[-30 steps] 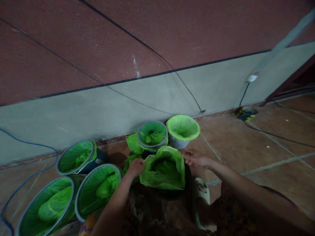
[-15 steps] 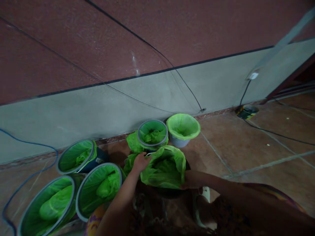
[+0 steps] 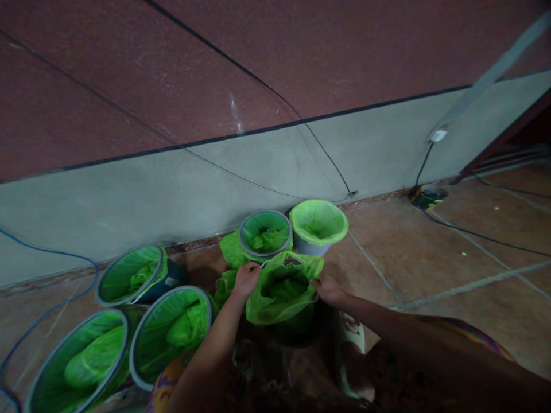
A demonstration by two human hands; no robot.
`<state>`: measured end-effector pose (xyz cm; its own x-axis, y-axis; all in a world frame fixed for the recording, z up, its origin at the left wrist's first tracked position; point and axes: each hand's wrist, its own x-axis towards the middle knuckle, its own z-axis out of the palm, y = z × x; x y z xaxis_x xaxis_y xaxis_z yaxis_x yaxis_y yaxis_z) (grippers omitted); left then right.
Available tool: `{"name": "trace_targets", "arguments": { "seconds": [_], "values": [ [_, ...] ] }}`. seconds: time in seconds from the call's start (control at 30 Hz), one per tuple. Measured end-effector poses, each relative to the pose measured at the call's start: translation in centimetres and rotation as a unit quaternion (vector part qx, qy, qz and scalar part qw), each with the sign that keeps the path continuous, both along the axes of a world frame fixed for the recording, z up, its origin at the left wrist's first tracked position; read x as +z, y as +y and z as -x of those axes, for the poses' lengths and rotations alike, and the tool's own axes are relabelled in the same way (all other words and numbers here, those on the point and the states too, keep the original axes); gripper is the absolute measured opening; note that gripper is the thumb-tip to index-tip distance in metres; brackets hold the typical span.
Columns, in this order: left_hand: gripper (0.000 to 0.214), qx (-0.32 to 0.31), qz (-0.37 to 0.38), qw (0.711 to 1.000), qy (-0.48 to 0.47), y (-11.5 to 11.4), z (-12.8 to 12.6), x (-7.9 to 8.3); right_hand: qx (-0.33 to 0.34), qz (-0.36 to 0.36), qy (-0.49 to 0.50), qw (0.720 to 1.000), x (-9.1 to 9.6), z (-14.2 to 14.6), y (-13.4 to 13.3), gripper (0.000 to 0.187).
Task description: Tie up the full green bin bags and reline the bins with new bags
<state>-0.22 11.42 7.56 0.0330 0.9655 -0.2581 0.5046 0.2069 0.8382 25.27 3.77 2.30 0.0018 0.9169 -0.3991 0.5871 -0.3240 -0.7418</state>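
A thin green bin liner sits with its mouth spread in a dark bin between my feet. My left hand pinches the liner's left edge, close to a thin white handle. On the far right side, my right hand grips the liner's edge between thumb and fingers. More green plastic lies bunched inside the bag. Just beyond stand a grey-rimmed bin lined in green and a pale bin with its liner folded over the rim. The lower part of the bin at my hands is in shadow.
Several lined bins, among them a front-left bin and a blue bin, stand at the left. A blue cable runs along the floor there. Near the wall at right sits a dark can beside a black cable.
My right hand has moved up and left along the liner's edge, from low on its side to nearer the top. The liner's mouth has changed shape. My left hand stays at its edge.
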Motion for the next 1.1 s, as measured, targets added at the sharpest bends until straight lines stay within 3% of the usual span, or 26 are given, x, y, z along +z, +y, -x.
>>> {"name": "trace_targets", "arguments": {
  "seconds": [0.13, 0.27, 0.4, 0.53, 0.67, 0.73, 0.87, 1.03, 1.1],
  "values": [
    [0.017, 0.013, 0.017, 0.998, -0.054, -0.7, -0.4, -0.2, -0.054, 0.069, 0.085, 0.992, 1.1, 0.3, -0.4, 0.008],
    [0.014, 0.027, 0.028, 0.992, -0.121, -1.0, -0.9, -0.1, -0.055, 0.110, 0.188, 0.974, 2.9, 1.3, -1.2, 0.028],
    [0.022, 0.048, 0.056, 0.979, -0.191, -0.7, -1.1, 1.0, -0.079, 0.080, 0.245, 0.963, 5.4, 2.4, -0.6, 0.049],
    [0.031, 0.023, 0.009, 0.959, -0.281, -0.3, -1.2, 5.2, -0.031, -0.030, 0.333, 0.942, 10.3, 2.5, 1.3, 0.041],
    [0.035, -0.080, -0.093, 0.941, -0.316, -0.7, -1.4, 10.9, -0.008, -0.136, 0.410, 0.902, 16.1, 1.4, 2.9, 0.035],
    [0.034, -0.116, -0.117, 0.937, -0.309, -1.1, -1.6, 12.7, -0.008, -0.145, 0.432, 0.890, 17.5, 1.1, 3.3, 0.037],
    [0.031, -0.148, -0.124, 0.937, -0.291, -1.7, -3.0, 13.3, 0.037, -0.093, 0.404, 0.909, 16.6, 3.0, 3.6, 0.046],
    [0.034, -0.205, -0.106, 0.926, -0.299, -1.5, -5.2, 11.6, 0.085, -0.091, 0.316, 0.941, 13.2, 6.6, 3.8, 0.027],
    [0.032, -0.175, -0.114, 0.938, -0.275, -0.9, -5.5, 10.6, 0.070, -0.090, 0.302, 0.947, 12.8, 6.8, 4.0, 0.031]
  ]
}}
